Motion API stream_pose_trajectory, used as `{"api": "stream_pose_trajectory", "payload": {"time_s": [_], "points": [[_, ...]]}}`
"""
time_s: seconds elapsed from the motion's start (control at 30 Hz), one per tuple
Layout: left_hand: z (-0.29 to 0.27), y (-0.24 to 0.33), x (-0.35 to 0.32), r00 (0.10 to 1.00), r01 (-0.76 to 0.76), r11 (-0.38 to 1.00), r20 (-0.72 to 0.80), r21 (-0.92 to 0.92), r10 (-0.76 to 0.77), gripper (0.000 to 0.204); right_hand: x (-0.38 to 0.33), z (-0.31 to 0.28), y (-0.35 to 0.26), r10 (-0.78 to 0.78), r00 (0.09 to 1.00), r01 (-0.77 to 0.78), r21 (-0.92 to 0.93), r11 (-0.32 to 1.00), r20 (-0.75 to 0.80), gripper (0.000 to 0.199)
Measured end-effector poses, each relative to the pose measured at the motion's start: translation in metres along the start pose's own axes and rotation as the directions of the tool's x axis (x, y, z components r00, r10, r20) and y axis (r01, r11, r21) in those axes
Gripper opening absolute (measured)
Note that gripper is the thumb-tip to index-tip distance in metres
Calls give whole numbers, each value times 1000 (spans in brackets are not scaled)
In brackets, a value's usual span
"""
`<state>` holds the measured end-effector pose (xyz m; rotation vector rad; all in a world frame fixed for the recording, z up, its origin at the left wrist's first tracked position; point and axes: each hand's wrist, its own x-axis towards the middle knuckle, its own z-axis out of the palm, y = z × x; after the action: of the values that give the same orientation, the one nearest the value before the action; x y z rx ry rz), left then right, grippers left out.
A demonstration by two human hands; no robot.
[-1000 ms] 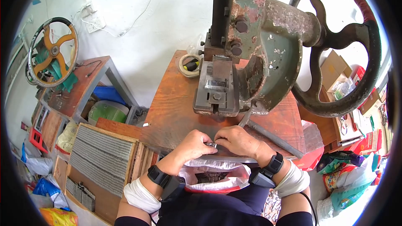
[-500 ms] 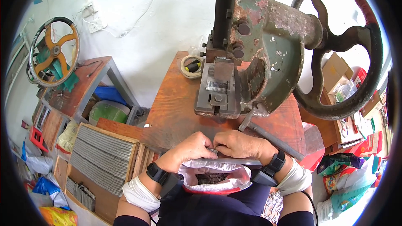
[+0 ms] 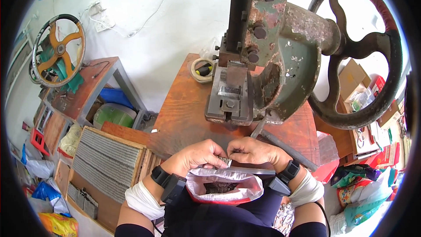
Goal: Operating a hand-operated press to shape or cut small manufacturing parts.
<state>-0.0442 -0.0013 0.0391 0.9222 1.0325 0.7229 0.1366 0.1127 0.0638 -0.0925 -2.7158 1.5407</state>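
Between the thumb and fingers of my left hand [image 3: 202,154] is a small silvery metal strip [image 3: 225,160], its end poking out past the fingertips. Close beside it, my right hand [image 3: 252,151] is curled in a pinch at the strip's end; what its fingertips hold is hidden. Just below both hands gapes a white-lined bag [image 3: 250,189] with a red outer edge and dark metal pieces [image 3: 219,187] inside. Beyond the hands stands a green, chipped hand press [image 3: 267,30], with a ridged metal piece [image 3: 230,91] lying on its steel bed [image 3: 217,107].
A large handwheel [image 3: 351,116] juts out at the press's right. A metal bar [image 3: 285,150] lies along the wooden table [image 3: 184,118]. At left, a wooden tray [image 3: 115,213] holds rows of grey strips [image 3: 107,162]. A tape roll [image 3: 195,76] sits behind the press bed.
My hands have shifted slightly and turned, so more of the metal strip shows between them. The right fingers have lifted a little. The whole view has moved slightly.
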Motion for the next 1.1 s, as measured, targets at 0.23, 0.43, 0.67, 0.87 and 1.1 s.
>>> {"api": "stream_pose_trajectory", "payload": {"time_s": [0.23, 0.43, 0.67, 0.87, 1.1], "points": [[0, -3, -1, 1000, 4, 994, 12, -114, -2, 21, -1, -1, -3, 40, 998, -40, 19, 999, -37, 19], [1, -1, -1, 1000, 7, 995, 0, -100, -8, 19, -2, 3, 4, 72, 996, -66, 104, 992, -58, 20], [5, -1, 0, 997, -29, 990, -77, -140, 19, 14, -2, 7, 2, 179, 979, -144, 292, 946, -98, 19], [4, -6, 4, 970, -113, 978, -233, -175, 70, 14, -10, 23, 5, 311, 917, -214, 350, 912, -251, 15], [9, -1, 4, 963, -47, 999, -265, -8, 43, 17, -6, 24, 5, 230, 897, -192, 136, 972, -377, 16]]}}
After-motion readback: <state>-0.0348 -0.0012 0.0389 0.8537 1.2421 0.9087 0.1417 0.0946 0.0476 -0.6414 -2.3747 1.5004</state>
